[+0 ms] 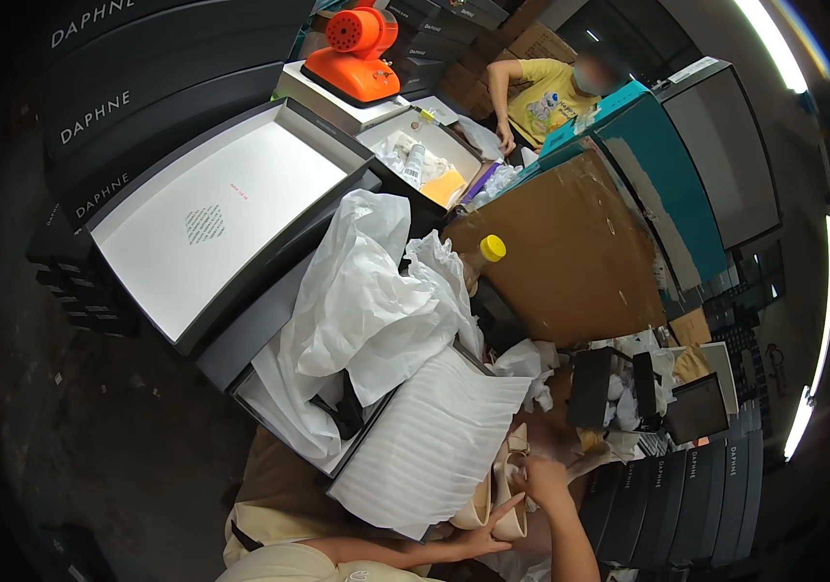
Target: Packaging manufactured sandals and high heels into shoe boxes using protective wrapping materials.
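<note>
A pair of beige shoes (pixel 509 500) lies at the bottom, just right of a sheet of white foam wrap (pixel 429 436). My left hand (pixel 481 541) reaches in from the lower left and grips the near end of the shoes, its index finger stretched along one of them. Over the right-hand shoe, my right hand (pixel 543 481) is closed with its fingertips bent inward; what they pinch is hidden. Left of the shoes sits an open dark shoebox (pixel 323 470), with white tissue paper (pixel 361 301) spilling out and the foam wrap draped over its side.
A white-lined box lid (pixel 230 213) lies at the upper left, near an orange device (pixel 357 58). A yellow-capped bottle (pixel 492 248) stands before a brown carton (pixel 570 252). Dark shoeboxes (pixel 677 504) are stacked at right. Across the table is another person (pixel 546 97).
</note>
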{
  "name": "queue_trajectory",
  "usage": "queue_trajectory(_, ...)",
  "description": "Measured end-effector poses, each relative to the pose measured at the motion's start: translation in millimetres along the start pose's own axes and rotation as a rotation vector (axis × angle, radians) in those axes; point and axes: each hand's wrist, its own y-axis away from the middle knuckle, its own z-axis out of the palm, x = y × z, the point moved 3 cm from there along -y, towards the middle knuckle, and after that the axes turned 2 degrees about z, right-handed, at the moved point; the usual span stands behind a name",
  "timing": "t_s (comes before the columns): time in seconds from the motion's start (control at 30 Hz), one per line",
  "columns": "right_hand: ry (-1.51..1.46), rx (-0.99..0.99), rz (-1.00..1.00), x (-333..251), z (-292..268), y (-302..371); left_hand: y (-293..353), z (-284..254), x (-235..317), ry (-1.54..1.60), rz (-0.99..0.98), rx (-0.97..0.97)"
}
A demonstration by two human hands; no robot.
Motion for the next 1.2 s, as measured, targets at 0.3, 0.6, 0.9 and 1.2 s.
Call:
queue_trajectory(0.3,0.052,-0.016,-0.148,-3,32,0,-2,-10,2,-0.299,-0.049,0.054)
queue_trajectory(0.6,-0.532,0.218,0.356,3,-59,24,5,-5,-5,-0.211,-0.177,-0.008)
queue_trajectory(0.9,-0.763,-0.134,-0.012,-4,75,-14,6,-3,-31,-0.316,-0.064,0.048)
queue_trajectory(1.2,-0.631,-0.260,0.199,-11,88,-19,4,-14,-18,-0.410,-0.008,0.064)
